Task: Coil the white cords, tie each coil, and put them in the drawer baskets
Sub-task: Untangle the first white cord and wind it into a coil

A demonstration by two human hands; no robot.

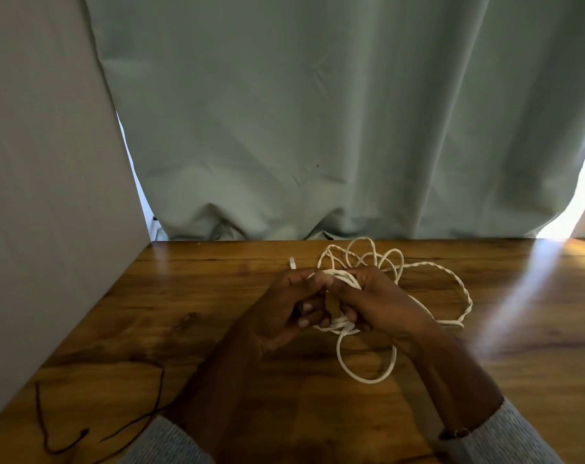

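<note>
A glossy brown wooden tabletop point(217, 296) fills the lower half, with a bright patch of glare on its right side. A thin dark string point(50, 426) lies loose near the front left edge. Behind the tabletop hangs a pale green curtain point(317, 112), its hem bunching at the far edge. A plain grey panel point(43, 195) stands along the left. Daylight shows at the curtain's edges.
</note>
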